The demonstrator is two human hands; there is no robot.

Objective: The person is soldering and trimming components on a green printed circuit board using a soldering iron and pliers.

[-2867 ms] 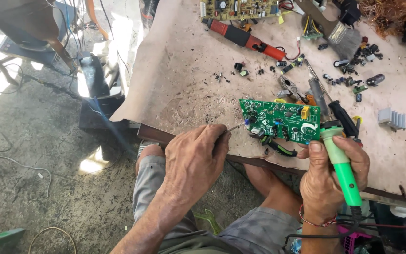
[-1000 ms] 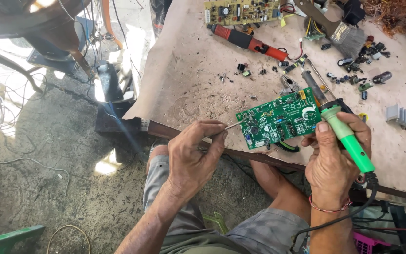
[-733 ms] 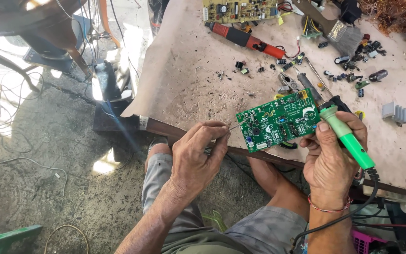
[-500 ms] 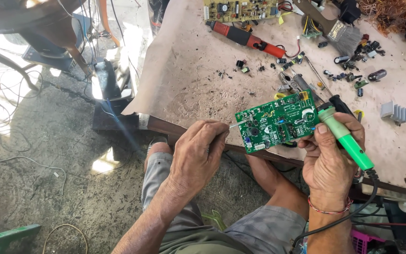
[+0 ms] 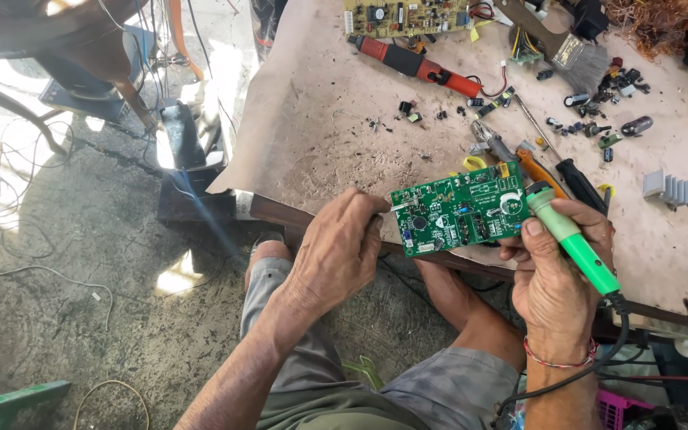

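A green circuit board (image 5: 459, 216) is held just above the near edge of the workbench (image 5: 320, 135). Its right end is gripped by the right hand (image 5: 555, 275), whose fingers are also closed around a green soldering iron (image 5: 573, 243). A thin solder wire (image 5: 398, 207) is pinched at the board's left edge by the closed fingers of the left hand (image 5: 336, 255).

circuit board (image 5: 459, 216) between hands, table (image 5: 320, 135) behind

So the green circuit board (image 5: 460, 216) is up off the bench, held roughly flat and tilted a bit, component side up, little black and blue parts all over it. The soldering iron (image 5: 571, 241) has a bright green handle with a black cord off its back end, tip angled at the board's right edge.
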